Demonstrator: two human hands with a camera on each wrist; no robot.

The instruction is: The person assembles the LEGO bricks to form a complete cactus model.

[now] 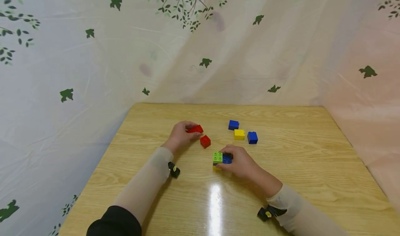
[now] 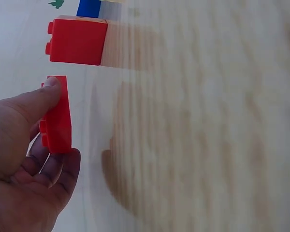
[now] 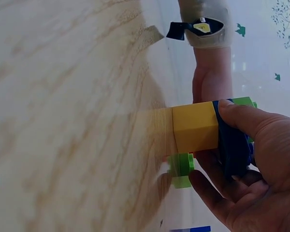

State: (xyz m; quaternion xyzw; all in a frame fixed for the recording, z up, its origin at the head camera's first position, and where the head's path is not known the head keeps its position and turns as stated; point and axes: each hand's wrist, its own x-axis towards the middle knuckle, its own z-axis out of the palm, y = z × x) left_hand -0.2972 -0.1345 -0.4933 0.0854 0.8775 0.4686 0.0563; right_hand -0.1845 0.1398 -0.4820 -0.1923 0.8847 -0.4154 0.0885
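Note:
My left hand (image 1: 181, 134) pinches a long red brick (image 1: 195, 129) between thumb and fingers; in the left wrist view the red brick (image 2: 60, 118) has its studs facing the palm. A red block (image 1: 205, 141) lies just right of that hand. My right hand (image 1: 243, 163) grips a small stack around its blue brick (image 3: 230, 142). Yellow (image 3: 195, 126) forms the stack's bottom, resting at the table surface, and a light-green brick (image 1: 217, 157) sits on top at its left end. The right fingers hide part of the blue brick.
Toward the back right lie a blue brick (image 1: 233, 125), a yellow brick (image 1: 239, 134) and another blue brick (image 1: 252, 137). Beyond the stack, the right wrist view shows a green brick (image 3: 183, 165). A leaf-patterned cloth (image 1: 175, 69) hangs behind the wooden table (image 1: 300, 124).

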